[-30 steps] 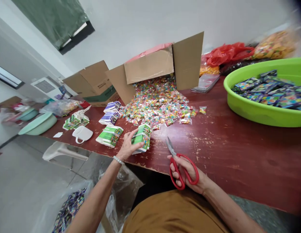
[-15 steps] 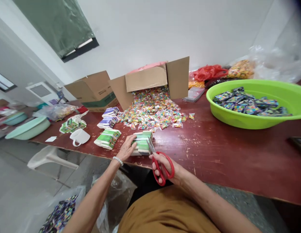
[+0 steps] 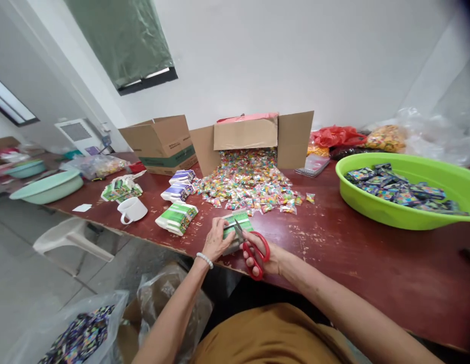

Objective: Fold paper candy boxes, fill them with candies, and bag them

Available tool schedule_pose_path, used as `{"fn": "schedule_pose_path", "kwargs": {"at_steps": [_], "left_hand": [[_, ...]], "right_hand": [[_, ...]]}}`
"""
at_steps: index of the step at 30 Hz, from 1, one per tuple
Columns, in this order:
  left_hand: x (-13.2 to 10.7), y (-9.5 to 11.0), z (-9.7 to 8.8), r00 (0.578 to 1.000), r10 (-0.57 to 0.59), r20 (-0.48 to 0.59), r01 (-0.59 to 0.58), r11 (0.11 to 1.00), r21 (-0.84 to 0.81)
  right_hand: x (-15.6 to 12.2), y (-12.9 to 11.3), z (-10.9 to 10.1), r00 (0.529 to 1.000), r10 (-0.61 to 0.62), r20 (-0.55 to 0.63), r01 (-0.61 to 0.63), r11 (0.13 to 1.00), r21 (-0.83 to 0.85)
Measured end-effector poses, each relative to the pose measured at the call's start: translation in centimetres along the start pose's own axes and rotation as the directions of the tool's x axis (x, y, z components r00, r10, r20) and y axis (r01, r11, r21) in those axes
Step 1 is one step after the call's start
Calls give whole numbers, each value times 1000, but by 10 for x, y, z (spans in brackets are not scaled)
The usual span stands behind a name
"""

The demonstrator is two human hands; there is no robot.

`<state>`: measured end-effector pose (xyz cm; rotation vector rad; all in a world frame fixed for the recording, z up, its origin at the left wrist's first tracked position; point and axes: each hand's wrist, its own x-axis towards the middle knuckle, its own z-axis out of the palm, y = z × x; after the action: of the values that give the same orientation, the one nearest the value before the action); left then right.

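My left hand (image 3: 216, 242) is closed round a green and white wrapped pack of small cartons (image 3: 240, 225) lying near the front edge of the dark red table (image 3: 356, 253). Red-handled scissors (image 3: 253, 248) are gripped in my right hand (image 3: 267, 258), and their blades rest on top of that pack. A similar green pack (image 3: 177, 217) lies just to the left. Two purple and white packs (image 3: 177, 192) sit behind it.
A tipped cardboard box (image 3: 253, 135) spills several small colourful sweet packets (image 3: 250, 184) over the table. A green basin (image 3: 405, 215) of dark packets stands right. A white mug (image 3: 131, 209), another box (image 3: 162, 144) and a pale basin (image 3: 48, 186) lie left. Plastic bags (image 3: 83, 336) sit on the floor.
My left hand laid the green pack down flat near the table edge. My right hand carried the scissors left, and the blades now rest on the pack. The camera view shifted.
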<state>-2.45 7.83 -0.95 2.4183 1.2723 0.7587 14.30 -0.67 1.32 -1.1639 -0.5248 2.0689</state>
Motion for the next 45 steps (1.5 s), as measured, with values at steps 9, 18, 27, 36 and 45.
{"fn": "schedule_pose_path", "kwargs": {"at_steps": [9, 18, 27, 36, 45], "left_hand": [[8, -13, -5, 994, 78, 76, -72, 994, -86], [10, -13, -4, 995, 72, 71, -64, 993, -103], [13, -16, -5, 996, 61, 63, -54, 993, -103], [4, -24, -36, 1000, 3, 4, -3, 999, 38], [26, -157, -141, 865, -450, -224, 500, 813, 297]], "right_hand": [[19, -2, 22, 973, -133, -190, 81, 962, -263], [35, 3, 11, 929, -311, -199, 183, 855, -485], [39, 8, -7, 889, -432, -154, 279, 775, -567], [-6, 16, 20, 982, -178, -66, 167, 976, -139], [40, 16, 70, 992, -122, 25, 124, 984, -128]]}}
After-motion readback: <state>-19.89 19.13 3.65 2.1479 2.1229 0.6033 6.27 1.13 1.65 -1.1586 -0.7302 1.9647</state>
